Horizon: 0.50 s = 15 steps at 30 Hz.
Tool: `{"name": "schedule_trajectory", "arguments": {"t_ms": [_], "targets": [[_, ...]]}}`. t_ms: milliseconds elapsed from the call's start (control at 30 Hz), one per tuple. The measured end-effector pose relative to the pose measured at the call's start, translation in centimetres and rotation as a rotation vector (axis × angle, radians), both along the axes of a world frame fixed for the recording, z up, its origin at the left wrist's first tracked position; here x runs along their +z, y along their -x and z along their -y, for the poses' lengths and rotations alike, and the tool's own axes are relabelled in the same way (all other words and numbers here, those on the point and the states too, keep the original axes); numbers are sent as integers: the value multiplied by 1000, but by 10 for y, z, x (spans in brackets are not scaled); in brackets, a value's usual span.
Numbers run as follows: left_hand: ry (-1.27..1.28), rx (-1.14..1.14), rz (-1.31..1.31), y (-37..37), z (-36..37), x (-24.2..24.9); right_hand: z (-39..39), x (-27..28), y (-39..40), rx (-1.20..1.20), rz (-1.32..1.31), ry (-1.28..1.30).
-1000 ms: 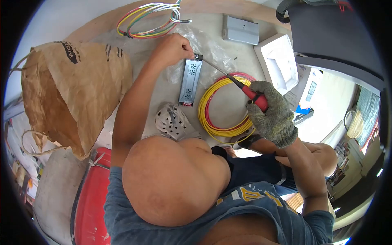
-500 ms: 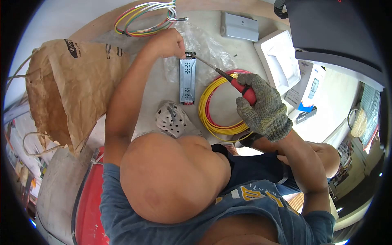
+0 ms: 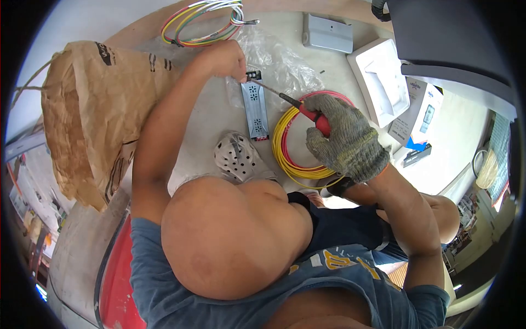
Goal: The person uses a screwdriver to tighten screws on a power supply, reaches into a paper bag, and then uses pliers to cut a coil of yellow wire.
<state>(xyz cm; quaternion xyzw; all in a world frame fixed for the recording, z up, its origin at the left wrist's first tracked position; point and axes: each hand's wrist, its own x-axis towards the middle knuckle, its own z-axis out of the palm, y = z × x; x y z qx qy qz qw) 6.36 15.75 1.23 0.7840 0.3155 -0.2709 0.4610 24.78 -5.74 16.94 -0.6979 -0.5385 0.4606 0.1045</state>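
Note:
A slim silver metal box with a vented case (image 3: 255,109), which looks like a power supply, lies on the floor with black terminals at its far end. Bare and closed, my left hand (image 3: 226,59) is at that far end, its fingertips beside the terminals; what they pinch, if anything, is hidden. My right hand (image 3: 350,140), in a grey knit glove, is wrapped round the red handle of a screwdriver (image 3: 316,117). The screwdriver's long shaft points up and left, its tip close to my left fingertips and the terminals.
Coiled yellow and red wire (image 3: 282,148) lies right of the metal box, near a perforated clog (image 3: 235,156). Beyond are clear plastic wrap (image 3: 276,60), a multicoloured wire bundle (image 3: 174,27) and a grey case (image 3: 327,34). A white tray (image 3: 378,82) is right; a paper bag (image 3: 104,115) stands left.
The screwdriver's tip has shifted left toward my left fingertips, with my right hand moving slightly left. The metal box now lies tilted, its far end leaning left. The whole view has shifted a little.

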Motion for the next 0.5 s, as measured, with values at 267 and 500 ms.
{"name": "schedule_trajectory", "arguments": {"t_ms": [267,500], "targets": [[6,18,21,18,4,-18,7,-7,2,11,-27,-92],[34,53,104,26,5,-11,4,-3,8,-4,-35,-112]]}}
